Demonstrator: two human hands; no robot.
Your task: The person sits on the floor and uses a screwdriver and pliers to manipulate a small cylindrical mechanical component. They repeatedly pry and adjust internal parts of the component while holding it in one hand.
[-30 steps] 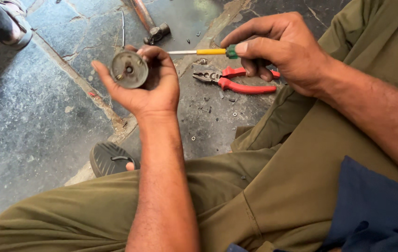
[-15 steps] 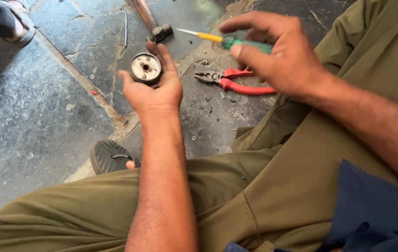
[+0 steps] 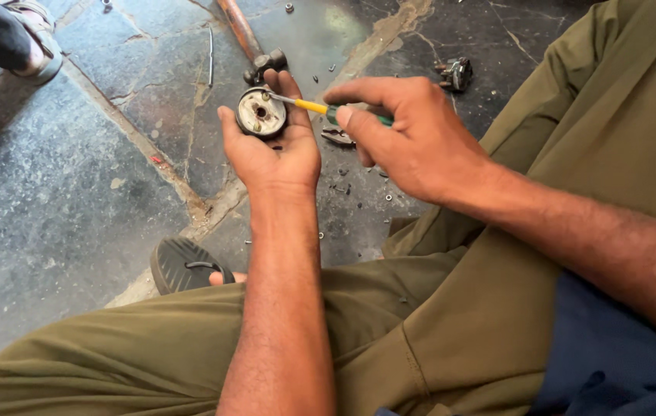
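At the far left, another person's sandalled foot (image 3: 31, 46) stood on the grey, cracked stone floor (image 3: 51, 216), well clear of your work. Nearer you, the dark ribbed sole of your own sandal (image 3: 183, 266) showed beside your olive trouser leg.

Your left hand (image 3: 274, 150) lay palm up, and the small round metal part with a pale face and a dark centre hole (image 3: 260, 112) sat at the base of your fingers, which were curled loosely round its rim, cupping it more than clamping it. A firmer hold, thumb pressed against the rim, would probably have kept it from turning under the tool.

The thin screwdriver with a yellow and green handle (image 3: 311, 106) reached in from the right, its metal tip touching the upper edge of the part's face. Your right hand (image 3: 405, 142) pinched the handle, thumb and forefinger closed on it. Keeping the shaft in line with the screw and pressing down before twisting looked the safest way.

Behind your right hand, red-handled pliers (image 3: 337, 137) lay mostly hidden, and a small dark metal fitting (image 3: 455, 75) lay further right on the floor.
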